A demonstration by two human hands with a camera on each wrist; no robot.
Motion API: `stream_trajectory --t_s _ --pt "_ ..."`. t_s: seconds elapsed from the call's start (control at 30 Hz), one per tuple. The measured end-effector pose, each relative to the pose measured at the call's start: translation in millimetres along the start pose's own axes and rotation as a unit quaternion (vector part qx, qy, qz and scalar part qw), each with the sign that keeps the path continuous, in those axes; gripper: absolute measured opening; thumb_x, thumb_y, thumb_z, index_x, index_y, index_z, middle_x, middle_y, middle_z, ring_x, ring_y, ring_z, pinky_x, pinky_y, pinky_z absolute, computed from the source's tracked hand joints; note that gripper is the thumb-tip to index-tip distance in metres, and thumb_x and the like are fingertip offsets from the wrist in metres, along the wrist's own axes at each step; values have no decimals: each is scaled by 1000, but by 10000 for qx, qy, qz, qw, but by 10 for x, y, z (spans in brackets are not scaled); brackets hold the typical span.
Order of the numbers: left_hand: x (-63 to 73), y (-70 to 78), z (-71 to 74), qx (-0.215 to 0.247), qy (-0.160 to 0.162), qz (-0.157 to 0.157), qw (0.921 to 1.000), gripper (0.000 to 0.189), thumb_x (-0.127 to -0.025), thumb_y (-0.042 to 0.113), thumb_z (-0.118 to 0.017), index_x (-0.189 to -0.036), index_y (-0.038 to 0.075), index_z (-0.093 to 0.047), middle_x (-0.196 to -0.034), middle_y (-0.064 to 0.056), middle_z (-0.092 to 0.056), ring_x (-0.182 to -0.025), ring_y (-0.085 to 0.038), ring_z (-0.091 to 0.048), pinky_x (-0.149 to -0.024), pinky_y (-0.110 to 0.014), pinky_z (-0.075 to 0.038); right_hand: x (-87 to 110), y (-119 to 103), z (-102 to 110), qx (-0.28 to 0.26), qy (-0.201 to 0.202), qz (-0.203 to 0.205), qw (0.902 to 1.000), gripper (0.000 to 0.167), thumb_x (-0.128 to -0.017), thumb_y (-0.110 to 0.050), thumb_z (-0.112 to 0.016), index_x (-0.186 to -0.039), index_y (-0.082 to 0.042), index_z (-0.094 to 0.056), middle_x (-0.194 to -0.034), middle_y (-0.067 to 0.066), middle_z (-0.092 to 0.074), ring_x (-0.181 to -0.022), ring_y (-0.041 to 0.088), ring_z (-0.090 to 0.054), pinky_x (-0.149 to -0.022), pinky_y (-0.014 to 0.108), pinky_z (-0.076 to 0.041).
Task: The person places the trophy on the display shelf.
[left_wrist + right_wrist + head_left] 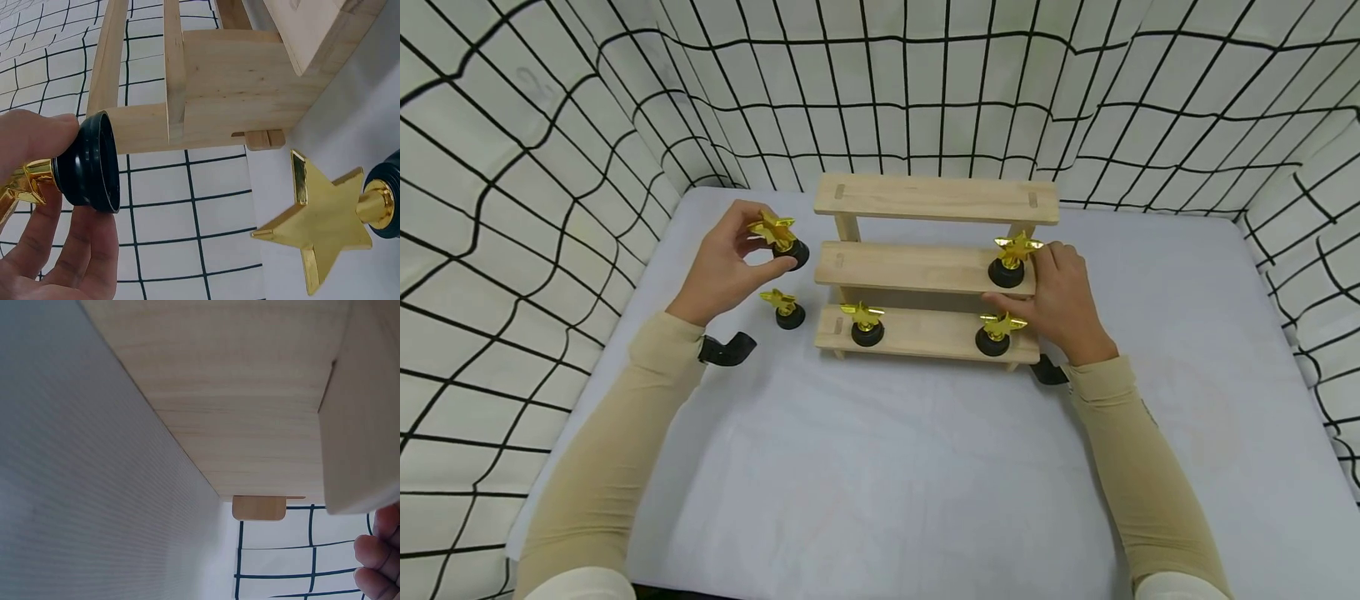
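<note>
My left hand (722, 258) pinches a gold star trophy (775, 232) between thumb and fingers, left of a three-tier wooden shelf (925, 267). The trophy is off the table and tilted; in the left wrist view its black base (94, 165) points toward the shelf. Just below this hand, another star trophy (785, 309) stands on the table. My right hand (1063, 296) grips the right end of the middle tier, thumb in front, its fingertips (374, 553) beyond the board. Beside it a trophy (1007, 267) stands on that tier. The lowest tier bears a left trophy (867, 327) and a right trophy (996, 336).
White cloth covers the table (887, 467). Black wire grid (910, 104) rises along the back and both sides. The top tier (936, 197) is bare wood. A black wrist mount (727, 349) juts out by the left cuff.
</note>
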State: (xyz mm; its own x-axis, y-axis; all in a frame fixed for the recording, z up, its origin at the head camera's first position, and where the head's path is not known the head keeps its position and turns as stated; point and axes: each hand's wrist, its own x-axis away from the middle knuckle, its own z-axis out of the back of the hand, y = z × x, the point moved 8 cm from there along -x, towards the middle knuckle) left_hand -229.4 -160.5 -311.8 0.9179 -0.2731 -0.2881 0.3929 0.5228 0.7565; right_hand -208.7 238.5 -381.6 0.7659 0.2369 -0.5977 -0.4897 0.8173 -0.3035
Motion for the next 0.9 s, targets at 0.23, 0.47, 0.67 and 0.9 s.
stream_trajectory --t_s 0.23,0.47,0.67,0.9 --pt "-50 47 -105 -107 -178 23 9998 53 -86 2 -82 -129 3 -50 -119 -4 -61 -106 1 -59 -98 -11 -50 -7 12 8 -10 35 34 10000 105 -78 -95 -48 -107 5 -59 -90 22 -52 -80 39 -44 -72 52 -36" --pt "-111 62 -217 -213 -344 7 9992 53 -86 3 -82 -128 4 -49 -125 -8 -61 -107 2 -57 -99 -9 -50 -1 25 6 -29 18 -3 10000 105 -79 -95 -47 -109 6 -59 -90 22 -52 -79 38 -44 -71 50 -35" --pt "-153 80 -317 -231 -474 -16 9986 51 -87 4 -81 -128 4 -50 -125 -10 -61 -110 -8 -59 -100 -11 -50 1 30 4 -24 -14 -19 10000 105 -79 -95 -46 -107 5 -58 -90 21 -51 -79 37 -43 -72 49 -34" --pt "-196 91 -442 -227 -649 3 9976 54 -89 5 -80 -133 3 -49 -127 -16 -61 -117 -26 -62 -108 -36 -55 -4 35 -2 37 -59 -50 10000 106 -79 -96 -43 -106 6 -57 -89 21 -50 -78 36 -41 -71 47 -32"
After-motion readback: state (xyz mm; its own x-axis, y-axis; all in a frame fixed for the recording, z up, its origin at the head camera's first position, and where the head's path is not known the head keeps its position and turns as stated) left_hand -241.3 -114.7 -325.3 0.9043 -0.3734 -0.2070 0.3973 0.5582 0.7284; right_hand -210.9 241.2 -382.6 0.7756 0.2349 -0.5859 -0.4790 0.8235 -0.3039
